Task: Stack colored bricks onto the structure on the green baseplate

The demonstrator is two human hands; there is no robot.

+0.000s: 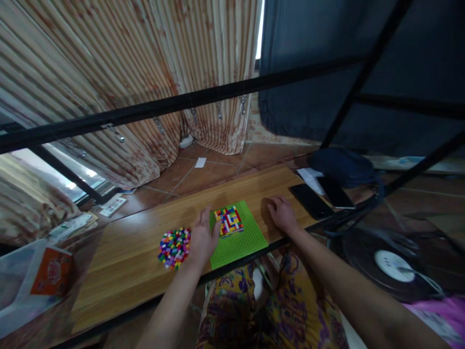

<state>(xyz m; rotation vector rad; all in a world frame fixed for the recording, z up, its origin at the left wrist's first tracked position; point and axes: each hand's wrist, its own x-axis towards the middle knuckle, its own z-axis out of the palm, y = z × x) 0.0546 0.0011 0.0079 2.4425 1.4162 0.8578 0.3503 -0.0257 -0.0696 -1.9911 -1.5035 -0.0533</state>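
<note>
A green studded baseplate lies on the wooden table, with a block of small multicoloured bricks built on its far part. My left hand is at the plate's left edge, thumb apart from the outstretched fingers, and nothing shows in it. Just left of that hand spreads a pile of loose bricks in many colours, partly covered by the hand. To the right of the plate, my right hand rests on the tabletop, its fingers loosely bent and apart, holding nothing visible.
A black phone lies at the table's right end, near a second dark device and a dark blue bag. At left stand a clear plastic bin and an orange packet. A black metal bar crosses beyond the table.
</note>
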